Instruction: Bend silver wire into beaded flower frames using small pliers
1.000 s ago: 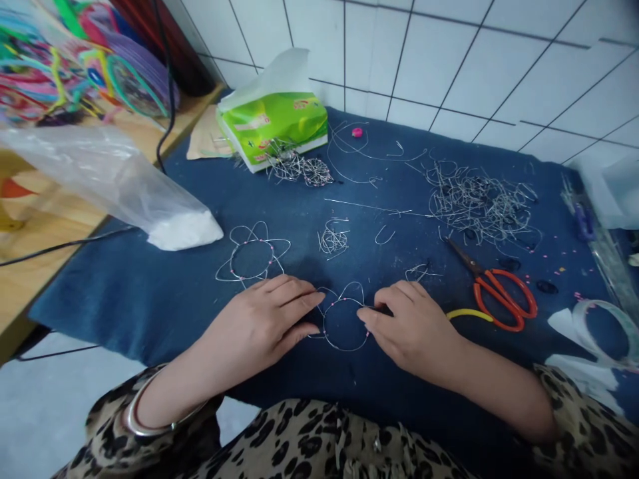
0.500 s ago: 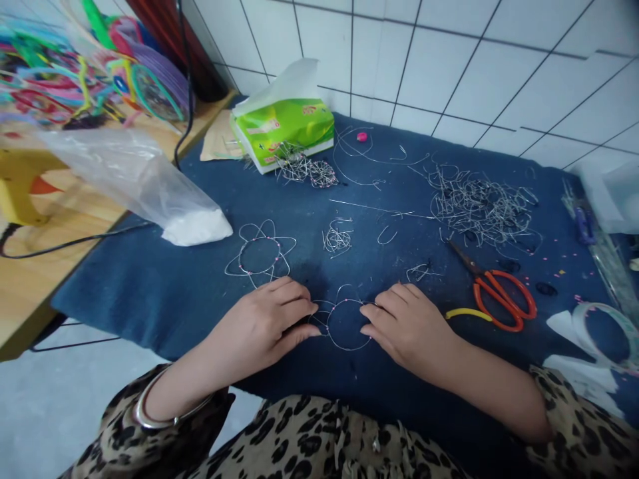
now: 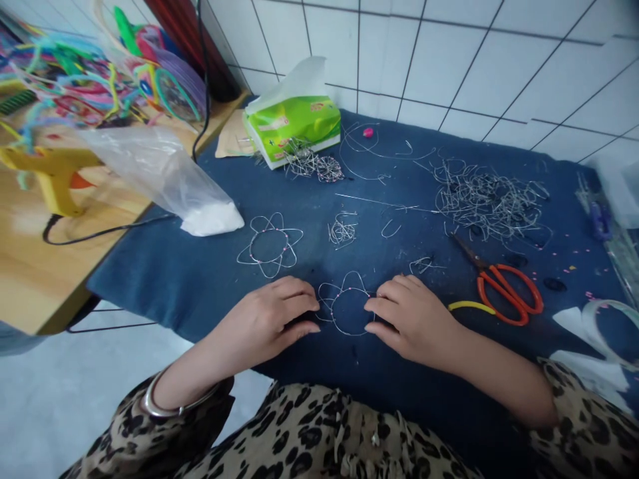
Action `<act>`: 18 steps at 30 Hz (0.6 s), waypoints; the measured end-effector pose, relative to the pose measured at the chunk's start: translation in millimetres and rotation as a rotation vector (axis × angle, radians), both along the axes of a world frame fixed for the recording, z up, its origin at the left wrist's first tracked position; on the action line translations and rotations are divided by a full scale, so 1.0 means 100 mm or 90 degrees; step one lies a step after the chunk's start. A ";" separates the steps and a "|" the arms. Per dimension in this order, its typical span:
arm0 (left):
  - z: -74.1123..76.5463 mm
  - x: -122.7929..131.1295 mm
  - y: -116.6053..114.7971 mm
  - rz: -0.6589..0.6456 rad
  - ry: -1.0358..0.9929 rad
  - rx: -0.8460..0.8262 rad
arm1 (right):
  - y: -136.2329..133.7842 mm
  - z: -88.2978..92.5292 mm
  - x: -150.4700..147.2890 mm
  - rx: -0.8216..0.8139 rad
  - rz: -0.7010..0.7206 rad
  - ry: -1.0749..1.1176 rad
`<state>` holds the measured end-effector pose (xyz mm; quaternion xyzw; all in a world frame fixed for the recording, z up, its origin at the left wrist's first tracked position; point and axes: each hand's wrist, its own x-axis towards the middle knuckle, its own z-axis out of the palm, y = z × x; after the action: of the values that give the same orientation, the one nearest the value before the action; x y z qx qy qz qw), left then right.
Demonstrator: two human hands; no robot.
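Note:
A thin wire flower frame (image 3: 349, 334) with small pink beads lies low over the blue cloth, between my two hands. Several looped petals show on its left and top. My left hand (image 3: 272, 316) has its thumb and index finger curled at the outer left petals, holding that edge lightly. On the opposite side, my right hand (image 3: 414, 319) grips the ring's right edge between thumb and fingers, hiding part of it. Just beyond my left hand lies a second beaded wire flower (image 3: 269, 259) with petals all round.
Orange-handled scissors (image 3: 509, 293) lie right of my right hand, below a big heap of bent wires (image 3: 489, 199). Smaller wire bunches (image 3: 343, 231) sit ahead. A green tissue pack (image 3: 294, 126), a bag of white material (image 3: 212, 216) and a yellow glue gun (image 3: 54, 176) are left.
The view has shifted slightly, so everything sits a little further right. More of the wire frame's left petals shows beside my left fingertips. Both hands stay at the frame's sides.

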<state>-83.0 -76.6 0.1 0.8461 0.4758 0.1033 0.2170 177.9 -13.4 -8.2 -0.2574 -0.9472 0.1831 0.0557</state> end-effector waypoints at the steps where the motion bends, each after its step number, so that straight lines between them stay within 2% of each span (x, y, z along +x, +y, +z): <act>1: -0.01 0.01 -0.02 0.002 -0.003 -0.001 | 0.02 0.01 0.00 -0.013 0.020 -0.007; 5: -0.06 0.06 -0.09 0.036 -0.002 0.021 | 0.05 0.01 0.01 -0.017 0.069 -0.021; 13: -0.09 0.20 -0.12 0.040 -0.015 0.059 | -0.02 -0.07 -0.03 0.079 0.060 -0.023; 18: -0.08 0.30 -0.16 0.049 -0.045 0.036 | -0.05 -0.08 -0.04 0.107 0.044 -0.012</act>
<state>-52.7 -92.8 -8.2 0.8286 0.4971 0.1551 0.2056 173.5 -18.1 -16.0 -0.2204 -0.9680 0.1027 0.0616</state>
